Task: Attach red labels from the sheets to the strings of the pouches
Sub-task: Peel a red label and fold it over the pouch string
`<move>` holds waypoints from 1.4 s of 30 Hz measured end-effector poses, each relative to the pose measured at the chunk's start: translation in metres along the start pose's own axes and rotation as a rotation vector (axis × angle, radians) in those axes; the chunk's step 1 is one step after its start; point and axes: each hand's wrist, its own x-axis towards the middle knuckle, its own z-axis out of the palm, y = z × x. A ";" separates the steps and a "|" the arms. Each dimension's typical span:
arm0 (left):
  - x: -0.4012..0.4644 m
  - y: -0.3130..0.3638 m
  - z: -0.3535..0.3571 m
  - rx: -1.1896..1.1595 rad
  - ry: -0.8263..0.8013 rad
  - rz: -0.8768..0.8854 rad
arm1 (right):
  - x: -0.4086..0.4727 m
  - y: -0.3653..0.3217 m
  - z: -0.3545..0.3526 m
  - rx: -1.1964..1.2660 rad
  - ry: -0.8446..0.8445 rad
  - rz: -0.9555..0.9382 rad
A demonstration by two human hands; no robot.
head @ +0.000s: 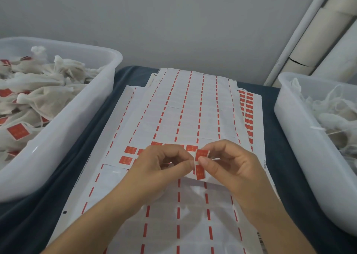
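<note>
both grips meeting over the white backing sheets (pixel 185 107) at mid-tabletop: right hand (pixel 229 163) and left hand (pixel 164 163) pinching a small red rectangular paper label (pixel 201 164), folded, long axis running toward and away from the body. pouch string not discernible between fingers; unlabelled white mesh pouches (pixel 328 114) well to the right.

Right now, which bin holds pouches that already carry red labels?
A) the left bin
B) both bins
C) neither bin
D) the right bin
A: red labels show among the pouches in the left bin, while the right bin shows only white pouches and strings. Both the left hand and the right hand pinch a red label over the sheets.
</note>
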 end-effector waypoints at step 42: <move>-0.002 -0.010 0.007 0.415 0.379 0.470 | 0.003 0.000 0.005 0.093 0.126 0.164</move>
